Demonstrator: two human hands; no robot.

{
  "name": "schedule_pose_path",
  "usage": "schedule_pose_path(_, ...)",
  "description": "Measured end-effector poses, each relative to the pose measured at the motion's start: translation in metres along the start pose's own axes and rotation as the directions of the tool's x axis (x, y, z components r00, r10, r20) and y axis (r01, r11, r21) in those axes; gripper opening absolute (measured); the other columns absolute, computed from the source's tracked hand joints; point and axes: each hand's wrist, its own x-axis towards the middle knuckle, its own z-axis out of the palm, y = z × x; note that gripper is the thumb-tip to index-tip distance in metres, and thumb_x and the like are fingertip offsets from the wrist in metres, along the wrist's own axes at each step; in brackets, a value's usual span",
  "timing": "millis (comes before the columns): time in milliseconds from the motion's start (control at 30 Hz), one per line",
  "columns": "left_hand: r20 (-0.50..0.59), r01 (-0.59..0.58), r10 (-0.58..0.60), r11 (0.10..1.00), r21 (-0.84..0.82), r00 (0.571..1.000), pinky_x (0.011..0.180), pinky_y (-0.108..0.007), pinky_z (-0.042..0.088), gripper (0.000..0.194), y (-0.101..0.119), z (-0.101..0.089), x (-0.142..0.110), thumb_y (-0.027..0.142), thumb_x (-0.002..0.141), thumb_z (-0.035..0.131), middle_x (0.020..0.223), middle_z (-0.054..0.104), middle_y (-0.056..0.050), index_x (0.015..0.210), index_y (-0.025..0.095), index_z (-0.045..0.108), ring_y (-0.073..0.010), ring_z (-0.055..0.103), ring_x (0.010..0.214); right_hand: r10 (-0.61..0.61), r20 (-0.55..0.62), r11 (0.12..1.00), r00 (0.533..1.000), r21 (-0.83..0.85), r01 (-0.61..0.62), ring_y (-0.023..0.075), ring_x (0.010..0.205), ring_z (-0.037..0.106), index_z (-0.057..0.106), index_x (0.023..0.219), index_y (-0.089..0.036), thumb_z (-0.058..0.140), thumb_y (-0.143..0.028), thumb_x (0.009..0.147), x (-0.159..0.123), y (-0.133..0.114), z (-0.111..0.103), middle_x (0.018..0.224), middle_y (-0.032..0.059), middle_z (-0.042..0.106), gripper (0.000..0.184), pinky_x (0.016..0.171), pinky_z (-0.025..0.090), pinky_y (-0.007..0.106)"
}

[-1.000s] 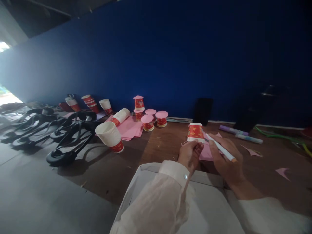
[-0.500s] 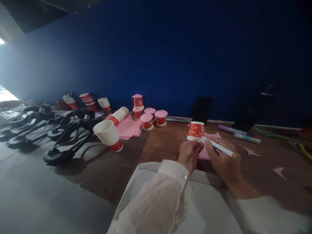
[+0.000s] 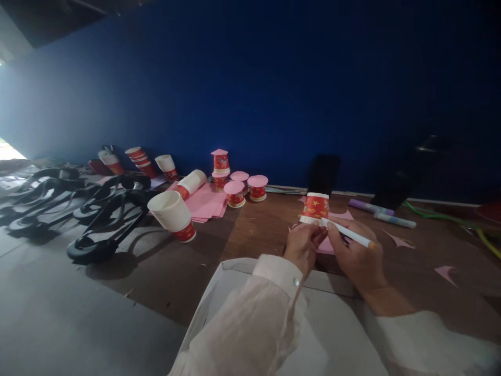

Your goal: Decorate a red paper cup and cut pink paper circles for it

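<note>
A red paper cup [image 3: 316, 206] with a gold pattern stands upside down on pink paper [image 3: 325, 246]. The fingers of my left hand [image 3: 303, 244] are curled at its white rim, closed on it. Between the thumb and fingers of my right hand [image 3: 362, 261] lies a white marker pen [image 3: 352, 234] with an orange end. The pen's tip points left, close by the cup's rim and my left fingertips; whether it touches the cup I cannot tell.
Stacked white-and-red cups [image 3: 172, 214] stand left, beside pink sheets [image 3: 205, 203]. Several small cups with pink discs [image 3: 257, 181] sit at the back. Black headsets [image 3: 97, 245] lie far left. Markers [image 3: 395, 219] and pink scraps [image 3: 445, 274] lie right. A blue partition [image 3: 250, 94] rises behind.
The white marker's tip has moved left and slightly down to the cup's rim with my right hand. My left hand keeps its place at the cup. The whole view has shifted slightly.
</note>
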Motion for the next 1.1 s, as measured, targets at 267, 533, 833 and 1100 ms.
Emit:
schedule_pose_path(267,0.073,-0.017,0.014,0.999,0.038,0.997,0.069,-0.022,0.053,0.024,0.0002,0.0006,-0.0002,-0.002,0.085,0.06,0.062,0.062,-0.002,0.065,0.011,0.063,-0.0095,0.061,0.059,-0.039,-0.001,0.999,0.999,0.0,0.039,0.0269,0.086,0.075,0.074,0.102,-0.02,0.06,-0.031,0.098,0.0023,-0.0012,-0.0022,0.094,0.0101,0.08,0.018,0.083,0.056,0.042)
schedule_pose_path(533,0.057,-0.027,0.023,0.997,0.071,0.998,0.077,-0.024,0.053,0.023,0.0007,0.0007,0.0,0.001,0.084,0.062,0.063,0.062,-0.001,0.064,0.011,0.064,-0.0092,0.06,0.061,0.002,0.018,1.0,1.0,-0.019,-0.001,0.0274,0.087,0.075,0.075,0.1,-0.02,0.058,-0.035,0.099,0.0012,-0.0008,-0.0008,0.094,0.0103,0.08,0.022,0.084,0.057,0.043)
schedule_pose_path(833,0.066,-0.038,0.034,0.997,0.06,0.997,0.066,-0.02,0.05,0.019,-0.0004,-0.0004,0.0033,0.001,0.08,0.071,0.06,0.061,-0.001,0.063,0.01,0.065,-0.0077,0.057,0.056,-0.013,0.021,1.0,1.0,-0.006,0.013,0.0272,0.087,0.075,0.074,0.101,-0.02,0.058,-0.032,0.099,0.0016,-0.0017,-0.0024,0.094,0.0102,0.08,0.019,0.085,0.055,0.042)
schedule_pose_path(1100,0.087,-0.036,0.031,0.998,0.057,0.996,0.066,-0.02,0.051,0.019,-0.001,-0.0028,0.0041,0.002,0.08,0.07,0.059,0.061,0.0,0.064,0.01,0.066,-0.0075,0.057,0.055,-0.005,0.011,1.0,1.0,-0.014,0.005,0.0257,0.086,0.076,0.074,0.1,-0.02,0.059,-0.033,0.099,0.0025,-0.0023,-0.0023,0.093,0.0096,0.08,0.02,0.084,0.057,0.041)
